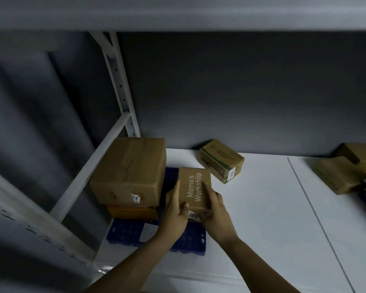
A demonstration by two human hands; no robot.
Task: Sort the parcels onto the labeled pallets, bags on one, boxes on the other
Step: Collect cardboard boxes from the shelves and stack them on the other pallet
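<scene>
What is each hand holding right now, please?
Left hand: holds the small box by its left side.
Right hand: holds the same box by its right side.

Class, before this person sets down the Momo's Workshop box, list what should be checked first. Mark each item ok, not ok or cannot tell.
1. Left hand and right hand both hold the Momo's Workshop box: ok.
2. The parcel is a box, not a bag: ok.
3. The blue pallet below already carries boxes, a large brown box on an orange box: ok.
4. The pallet label says boxes: cannot tell, too small.
5. Bare pallet shows beside the stack: ok.
6. The held box is already resting on the pallet: cannot tell.
</scene>
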